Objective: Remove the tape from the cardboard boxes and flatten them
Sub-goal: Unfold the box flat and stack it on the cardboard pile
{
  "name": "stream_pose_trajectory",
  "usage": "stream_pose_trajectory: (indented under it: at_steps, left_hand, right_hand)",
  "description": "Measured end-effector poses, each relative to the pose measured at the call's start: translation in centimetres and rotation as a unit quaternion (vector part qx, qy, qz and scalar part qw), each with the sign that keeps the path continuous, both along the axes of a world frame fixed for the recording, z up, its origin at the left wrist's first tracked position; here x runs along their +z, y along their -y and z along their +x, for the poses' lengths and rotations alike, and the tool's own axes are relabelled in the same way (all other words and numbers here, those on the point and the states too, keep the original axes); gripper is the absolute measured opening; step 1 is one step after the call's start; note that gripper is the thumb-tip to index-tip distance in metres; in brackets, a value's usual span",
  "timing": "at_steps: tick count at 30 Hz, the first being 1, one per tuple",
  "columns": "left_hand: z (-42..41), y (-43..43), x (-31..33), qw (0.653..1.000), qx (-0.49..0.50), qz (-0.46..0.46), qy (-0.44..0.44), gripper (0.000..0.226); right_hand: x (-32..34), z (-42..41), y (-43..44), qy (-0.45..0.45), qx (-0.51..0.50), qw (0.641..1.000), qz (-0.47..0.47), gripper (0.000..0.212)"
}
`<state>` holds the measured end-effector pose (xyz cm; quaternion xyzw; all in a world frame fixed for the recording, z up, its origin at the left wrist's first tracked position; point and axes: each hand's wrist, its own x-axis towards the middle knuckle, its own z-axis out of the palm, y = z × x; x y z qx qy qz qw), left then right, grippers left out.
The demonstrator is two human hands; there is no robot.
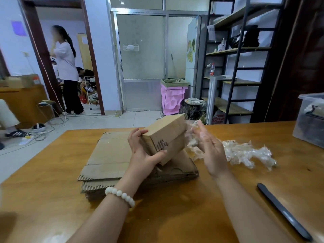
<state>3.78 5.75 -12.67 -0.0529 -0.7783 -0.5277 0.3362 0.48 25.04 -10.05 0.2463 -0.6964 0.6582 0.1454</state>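
With the left hand (145, 153) clamped round the small box (166, 135), tilted above the flattened stack (108, 158), and the right hand (209, 149), fingers near straight, at the loose tape (192, 130) (pinch unclear), it seems best to peel low and steadily, bracing the box.

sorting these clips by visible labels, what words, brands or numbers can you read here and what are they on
No text here can be read with certainty.
Dark printed mark on the small cardboard box gripped by the left hand: partly under the thumb, not legible.
Paper sign hanging on the shelf unit: too blurred.
Red label on the bottle: too small.
Print on the red bag: blurred.
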Motion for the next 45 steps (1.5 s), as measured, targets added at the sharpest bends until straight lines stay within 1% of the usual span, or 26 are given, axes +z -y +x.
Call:
stream_pose_trajectory:
  at_steps: [2,4,6,7,8,9,11,12,14,16,18,19,21,24,26,29,31,32,34,35,37,39,41,42,44,45]
  left_hand:
    - [-0.1,0.0,0.0,1.0,0.005,0.007,-0.004,0.071]
    - [-0.1,0.0,0.0,1.0,0.009,0.013,-0.006,0.072]
    - [-0.1,0.0,0.0,1.0,0.006,0.015,-0.004,0.072]
    - [-0.1,0.0,0.0,1.0,0.001,0.008,-0.002,0.072]
    - [0.0,-0.1,0.0,1.0,-0.005,-0.002,-0.001,0.073]
    - [0.0,-0.1,-0.1,1.0,-0.008,-0.013,-0.001,0.073]
    - [0.0,0.0,-0.2,1.0,-0.01,-0.022,-0.007,0.073]
    - [0.0,0.1,-0.2,1.0,-0.011,-0.024,-0.008,0.073]
    - [0.0,-0.1,-0.3,0.999,-0.018,-0.03,-0.01,0.072]
    - [0.0,-0.3,-0.5,0.998,-0.022,-0.049,-0.011,0.069]
    - [0.0,-0.5,-0.7,0.997,-0.02,-0.071,-0.015,0.066]
    - [0.0,-0.4,-0.8,0.996,-0.018,-0.081,-0.019,0.066]
    - [-0.1,-0.5,-1.0,0.995,-0.015,-0.096,-0.023,0.065]
    - [0.0,-0.5,-1.0,0.994,-0.021,-0.104,-0.019,0.065]
    - [0.1,-0.5,-0.9,0.995,-0.026,-0.097,-0.015,0.066]
    - [0.1,-0.3,-0.8,0.997,-0.03,-0.076,-0.015,0.066]
    - [0.1,0.0,-0.6,0.998,-0.043,-0.045,-0.006,0.069]
    - [0.1,0.1,-0.4,0.999,-0.048,-0.022,0.0,0.069]
    - [0.2,0.4,-0.1,0.998,-0.053,0.023,0.008,0.067]
    - [0.2,0.5,-0.1,0.998,-0.053,0.038,0.01,0.066]
    - [0.3,0.3,0.1,0.996,-0.052,0.066,0.011,0.064]
    - [0.3,-0.1,0.2,0.992,-0.055,0.111,0.016,0.062]
    - [0.5,-0.4,0.4,0.987,-0.06,0.143,0.027,0.062]
    - [0.6,-0.6,0.5,0.985,-0.064,0.158,0.034,0.062]
    - [0.5,-0.7,0.5,0.977,-0.076,0.194,0.048,0.062]
    - [0.4,-0.8,0.4,0.972,-0.087,0.214,0.052,0.063]
  right_hand:
    - [0.1,0.0,0.0,-0.006,-0.094,0.993,-0.075,0.033]
    - [0.3,-0.1,-0.3,-0.009,-0.195,0.966,-0.167,0.041]
    - [0.6,-0.4,-1.3,0.012,-0.248,0.939,-0.24,0.036]
    - [0.7,-0.8,-1.8,0.043,-0.257,0.933,-0.25,0.03]
    - [0.7,-1.3,-2.3,0.082,-0.252,0.936,-0.231,0.023]
    - [0.5,-1.7,-2.5,0.126,-0.226,0.947,-0.187,0.017]
    - [0.0,-2.2,-2.2,0.179,-0.147,0.969,-0.083,0.018]
    - [-0.1,-2.2,-1.9,0.174,-0.108,0.978,-0.045,0.019]
    - [-0.1,-1.6,-1.2,0.117,-0.051,0.992,0.0,0.023]
    - [0.0,-1.2,-0.7,0.065,-0.028,0.997,0.028,0.034]
    - [0.0,-1.0,-0.1,0.043,-0.046,0.997,0.055,0.044]
    - [-0.3,-1.1,0.3,0.03,-0.065,0.996,0.062,0.045]
    - [-0.9,-1.2,1.0,0.013,-0.107,0.992,0.06,0.039]
    - [-1.4,-1.6,1.3,-0.011,-0.163,0.986,0.043,0.02]
    - [-1.3,-1.8,1.1,-0.001,-0.179,0.984,0.02,0.011]
    - [-1.4,-2.2,0.8,0.072,-0.186,0.98,-0.017,0.019]
    - [-1.3,-2.5,0.8,0.141,-0.16,0.973,-0.089,0.019]
    - [-1.1,-2.7,0.7,0.183,-0.126,0.961,-0.163,0.018]
    - [-0.4,-2.8,0.5,0.262,-0.039,0.91,-0.32,0.018]
    - [-0.1,-2.7,0.5,0.288,-0.01,0.884,-0.369,0.017]
    - [0.2,-2.5,0.6,0.317,0.017,0.851,-0.418,0.015]
    - [0.3,-2.3,0.9,0.324,0.001,0.838,-0.439,0.013]
    - [0.3,-2.3,1.2,0.307,-0.037,0.848,-0.431,0.012]
    - [0.4,-2.4,1.2,0.288,-0.061,0.863,-0.409,0.01]
    - [0.4,-2.5,1.2,0.239,-0.124,0.904,-0.331,0.01]
    - [0.4,-2.5,1.2,0.216,-0.147,0.916,-0.305,0.011]
